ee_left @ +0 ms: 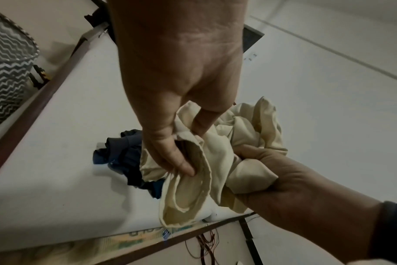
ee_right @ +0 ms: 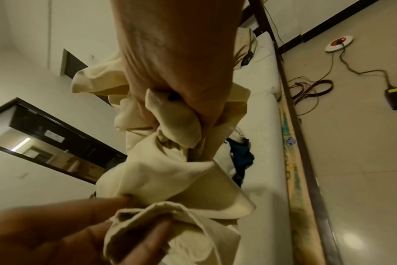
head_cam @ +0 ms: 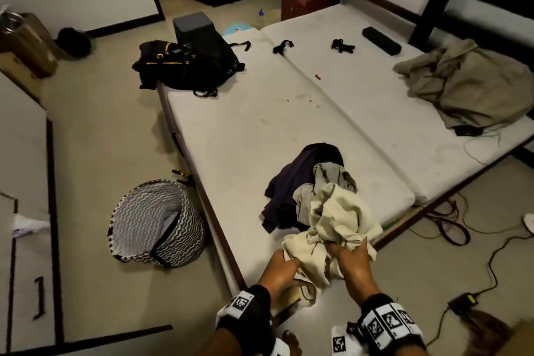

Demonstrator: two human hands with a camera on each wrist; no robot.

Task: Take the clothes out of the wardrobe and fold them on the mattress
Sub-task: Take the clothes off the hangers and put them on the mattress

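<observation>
A crumpled cream garment (head_cam: 332, 225) hangs between both hands above the near corner of the white mattress (head_cam: 237, 147). My left hand (head_cam: 281, 266) pinches its hemmed edge (ee_left: 193, 179) with thumb and fingers. My right hand (head_cam: 351, 257) grips a bunched handful of the same cream garment (ee_right: 172, 125). Behind it on the mattress lies a heap with a dark navy garment (head_cam: 291, 182) and a grey one (head_cam: 335, 176). A beige garment (head_cam: 474, 84) is piled at the mattress's far right.
A zigzag-patterned laundry basket (head_cam: 156, 222) lies on its side on the floor left of the bed. A black backpack (head_cam: 187, 66) sits at the mattress's far left corner. Cables (head_cam: 450, 225) and a power adapter (head_cam: 462, 302) trail over the floor at right. Wardrobe drawers (head_cam: 26, 240) stand at left.
</observation>
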